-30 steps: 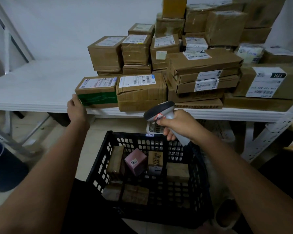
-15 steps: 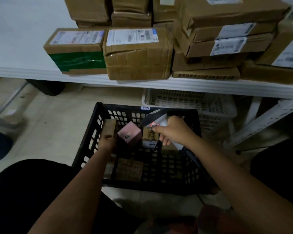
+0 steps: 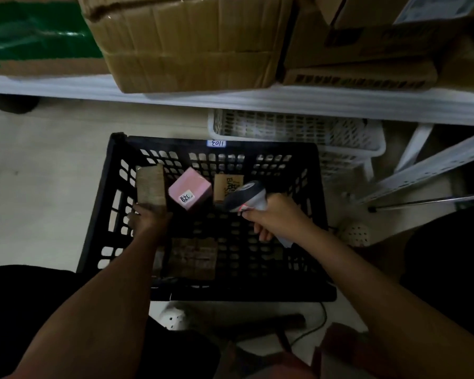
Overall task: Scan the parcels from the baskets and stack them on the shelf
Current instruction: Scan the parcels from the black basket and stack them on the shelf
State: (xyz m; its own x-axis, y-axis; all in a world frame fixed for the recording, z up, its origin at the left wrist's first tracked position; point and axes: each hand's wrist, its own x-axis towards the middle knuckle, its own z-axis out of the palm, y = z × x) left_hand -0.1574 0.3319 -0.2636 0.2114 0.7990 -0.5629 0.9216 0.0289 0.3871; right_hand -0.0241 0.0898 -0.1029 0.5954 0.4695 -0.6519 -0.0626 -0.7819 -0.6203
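Curling around the lower end of a tall brown cardboard parcel (image 3: 150,184), the fingers of the left hand (image 3: 148,220) are closed on it, and the parcel is held upright against the left inner wall of the black perforated plastic basket (image 3: 115,214). The right hand (image 3: 278,218) is wrapped around the grip of a grey and black handheld barcode scanner (image 3: 245,196), with the fingers (image 3: 263,233) bent under the handle; the scanner's head is pointed down into the basket. Just beside the held parcel, a small pink cube-shaped box (image 3: 190,191) with a white sticker is seen lying tilted in the basket. A brown printed carton (image 3: 226,184) is seen behind the scanner head, partly hidden by it. Further flat brown parcels (image 3: 193,258) are seen on the basket floor, between the two forearms. A small white label (image 3: 216,143) is fixed to the far rim. A white lattice plastic basket (image 3: 298,129) is placed behind the black one, under the white shelf board (image 3: 257,101). On the shelf, a large taped brown cardboard box (image 3: 186,42) is set beside a box wrapped in green tape (image 3: 36,34), and flat cartons (image 3: 361,61) are stacked to the right.
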